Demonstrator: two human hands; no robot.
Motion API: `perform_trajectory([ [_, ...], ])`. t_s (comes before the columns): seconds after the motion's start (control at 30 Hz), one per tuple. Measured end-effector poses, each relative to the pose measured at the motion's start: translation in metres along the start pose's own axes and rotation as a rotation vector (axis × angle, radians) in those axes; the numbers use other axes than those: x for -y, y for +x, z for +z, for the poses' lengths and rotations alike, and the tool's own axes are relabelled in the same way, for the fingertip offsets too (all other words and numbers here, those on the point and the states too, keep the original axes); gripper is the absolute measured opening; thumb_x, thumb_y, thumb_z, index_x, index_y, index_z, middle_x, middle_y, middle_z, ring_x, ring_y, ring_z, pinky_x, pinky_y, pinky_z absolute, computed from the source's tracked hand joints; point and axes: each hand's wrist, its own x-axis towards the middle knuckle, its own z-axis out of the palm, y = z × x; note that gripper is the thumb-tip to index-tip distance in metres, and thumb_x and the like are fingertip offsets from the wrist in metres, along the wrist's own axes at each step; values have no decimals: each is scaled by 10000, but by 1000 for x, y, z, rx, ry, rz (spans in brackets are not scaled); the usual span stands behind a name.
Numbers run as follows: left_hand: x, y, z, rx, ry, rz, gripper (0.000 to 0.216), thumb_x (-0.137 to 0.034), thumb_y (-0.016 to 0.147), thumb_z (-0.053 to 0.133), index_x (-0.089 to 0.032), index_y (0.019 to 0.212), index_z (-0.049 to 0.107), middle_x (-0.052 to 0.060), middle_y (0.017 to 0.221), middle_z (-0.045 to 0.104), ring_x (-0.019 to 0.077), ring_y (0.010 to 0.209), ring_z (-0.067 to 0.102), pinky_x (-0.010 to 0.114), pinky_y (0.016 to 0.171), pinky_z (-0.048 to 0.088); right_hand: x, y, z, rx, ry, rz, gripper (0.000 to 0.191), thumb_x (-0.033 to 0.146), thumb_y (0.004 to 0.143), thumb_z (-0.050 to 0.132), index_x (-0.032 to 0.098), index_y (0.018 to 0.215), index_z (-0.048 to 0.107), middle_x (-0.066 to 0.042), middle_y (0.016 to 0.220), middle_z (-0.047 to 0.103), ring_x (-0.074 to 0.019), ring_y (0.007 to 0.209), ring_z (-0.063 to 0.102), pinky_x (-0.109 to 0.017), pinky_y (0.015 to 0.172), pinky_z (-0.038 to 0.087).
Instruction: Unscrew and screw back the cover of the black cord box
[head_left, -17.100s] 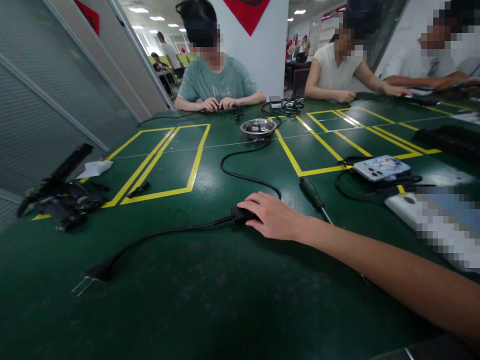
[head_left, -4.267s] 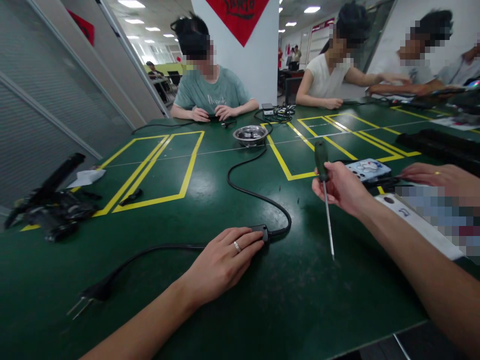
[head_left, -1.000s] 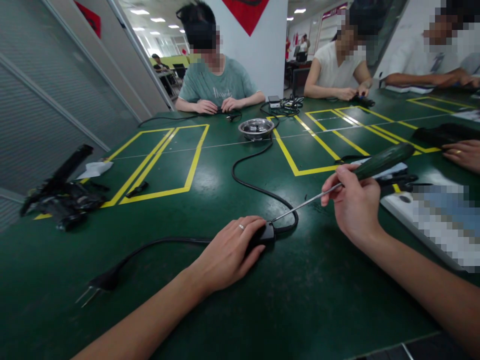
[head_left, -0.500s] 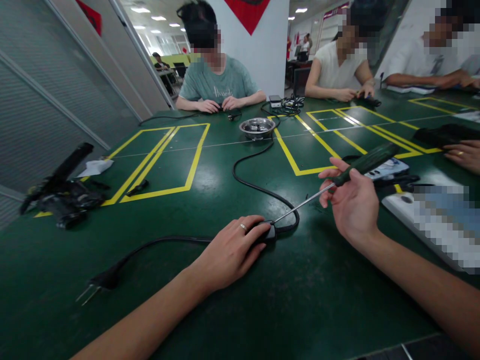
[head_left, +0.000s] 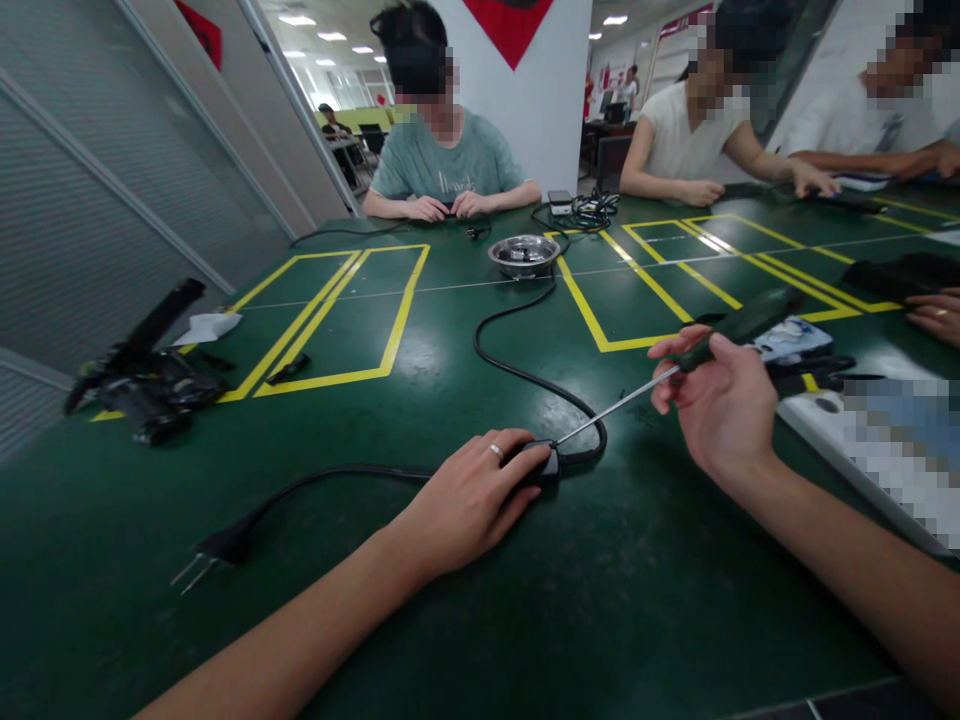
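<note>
My left hand (head_left: 480,490) is closed over a small black box on a power cord (head_left: 551,463), holding it against the green table. Its far end shows past my fingers; the rest is hidden under them. In my right hand (head_left: 724,400) is a screwdriver (head_left: 750,322) with a dark green handle, held at a slant. The thin metal shaft runs down to the left, and its tip meets the top of the black box. From the box the black cord (head_left: 540,382) curves away to the back, while the other side ends in a two-pin plug (head_left: 217,548) at the left.
A metal bowl (head_left: 523,258) with small parts stands mid-table. Black gear (head_left: 154,385) and white paper (head_left: 208,327) lie at the left. A white panel (head_left: 840,460) lies at the right beside a small box (head_left: 799,340). Co-workers sit across; a hand (head_left: 937,312) rests at right.
The view has shifted slightly, so everything sits a little further right. My hands keep the same hold on box and screwdriver. A co-worker at the back right has stretched an arm to the right.
</note>
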Motion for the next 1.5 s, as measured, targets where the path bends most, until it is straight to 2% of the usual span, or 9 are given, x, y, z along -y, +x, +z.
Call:
perform_trajectory([
  [0.1,1,1,0,4,7,-2,388,-300,983,418,-205,1358,442,115,1332,487,250,1149,507,448,976,462,2,2,-2,19,24,19,191,345,839,457,206,890,578,-25,756,643,-126,467,498,-264,388,380],
  [0.33,0,0,1,3,14,-5,395,-295,979,419,-207,1363,442,118,1327,483,251,1137,508,448,971,464,0,1,2,-39,-159,-93,218,373,837,631,186,785,533,4,693,624,-81,396,469,-231,355,361],
  [0.47,0,0,0,1,16,-2,400,-288,976,425,-205,1367,436,118,1319,486,246,1127,512,444,967,468,8,7,3,-27,-141,-120,247,422,859,602,191,820,522,5,657,635,-104,386,500,-251,351,407],
  [0.67,1,1,0,-7,23,0,396,-291,981,422,-209,1367,437,118,1314,494,245,1121,521,445,957,476,30,34,-15,-261,-265,-565,220,406,907,499,203,827,525,64,465,518,-110,327,460,-229,285,329],
  [0.73,1,0,1,-9,39,-1,399,-298,979,426,-218,1370,436,118,1327,491,249,1121,528,452,949,483,31,39,-20,-323,-355,-628,162,354,910,502,207,843,521,71,477,510,-93,331,450,-219,296,301],
  [0.9,3,-7,-6,-28,135,10,396,-319,970,451,-215,1352,452,126,1359,482,272,1152,535,484,961,480,19,39,-23,-324,-460,-617,119,325,906,530,211,890,497,79,510,518,-65,333,404,-222,327,269],
  [1.1,21,-21,-18,12,76,-29,398,-337,938,522,-224,1317,475,106,1346,500,254,1145,553,468,984,484,10,34,-21,-277,-459,-585,144,358,912,534,220,933,500,68,569,544,-88,393,481,-233,356,335],
  [1.27,27,-23,-13,6,-69,-33,375,-266,938,534,-234,1304,456,76,1339,495,195,1166,547,377,1005,487,10,31,-19,-247,-417,-593,142,353,925,512,220,971,493,71,581,540,-86,407,486,-217,377,389],
  [1.5,22,-17,-6,-79,-56,-56,376,-309,940,536,-213,1293,453,97,1321,516,219,1164,550,419,1001,489,10,23,-8,-241,-210,-426,235,439,932,467,211,984,486,47,560,584,-124,394,532,-247,379,448],
])
